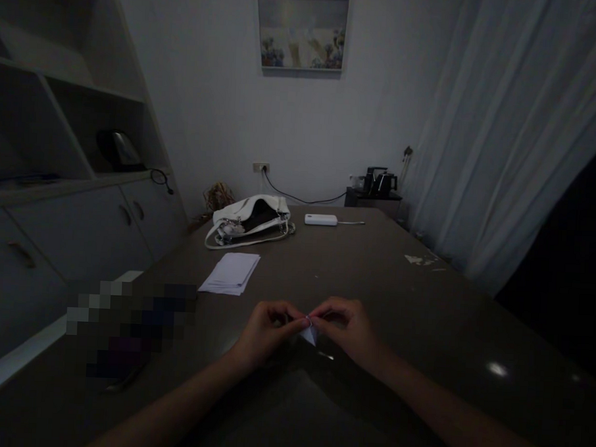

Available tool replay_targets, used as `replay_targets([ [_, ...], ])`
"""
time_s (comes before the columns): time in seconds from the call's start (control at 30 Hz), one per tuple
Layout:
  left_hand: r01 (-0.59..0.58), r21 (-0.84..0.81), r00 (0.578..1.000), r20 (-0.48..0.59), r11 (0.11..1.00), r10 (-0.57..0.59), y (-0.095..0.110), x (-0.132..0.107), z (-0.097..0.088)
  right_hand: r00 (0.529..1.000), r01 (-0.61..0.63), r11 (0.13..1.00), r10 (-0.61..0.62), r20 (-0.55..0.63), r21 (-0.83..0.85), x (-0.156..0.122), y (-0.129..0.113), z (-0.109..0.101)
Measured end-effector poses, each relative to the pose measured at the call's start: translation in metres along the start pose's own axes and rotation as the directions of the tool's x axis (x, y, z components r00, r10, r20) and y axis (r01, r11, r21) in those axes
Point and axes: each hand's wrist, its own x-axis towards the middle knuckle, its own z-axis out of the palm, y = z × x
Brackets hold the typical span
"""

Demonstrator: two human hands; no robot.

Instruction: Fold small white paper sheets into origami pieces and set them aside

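Observation:
A small piece of folded white paper is held between my two hands, just above the dark table. My left hand pinches it from the left with thumb and index finger. From the right, my right hand pinches it the same way, and the fingertips of both hands nearly meet. A pointed corner of the paper hangs below the fingers; the rest is covered by them. Beyond my left hand lies a stack of white paper sheets.
A white handbag and a white power bank with a short cable lie at the table's far end. Paper scraps are on the right side. At left, a blurred-out patch hides something. Cabinets stand left; a curtain hangs right.

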Motion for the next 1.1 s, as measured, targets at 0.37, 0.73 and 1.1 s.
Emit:
replay_targets([
  [0.37,0.042,-0.085,0.999,-0.021,0.996,-0.044,0.001,0.0,0.002,0.999,-0.015,0.999,0.013,0.04,0.045,-0.001,0.002,-0.002],
  [0.73,0.055,-0.226,0.997,-0.033,0.973,-0.064,-0.004,0.002,0.0,0.996,-0.084,0.976,0.082,0.02,0.199,0.0,0.005,-0.001],
  [1.1,-0.049,-0.065,0.992,-0.116,0.997,0.041,-0.004,0.002,0.001,0.956,-0.292,0.895,0.258,0.142,0.338,0.001,0.018,0.007],
])
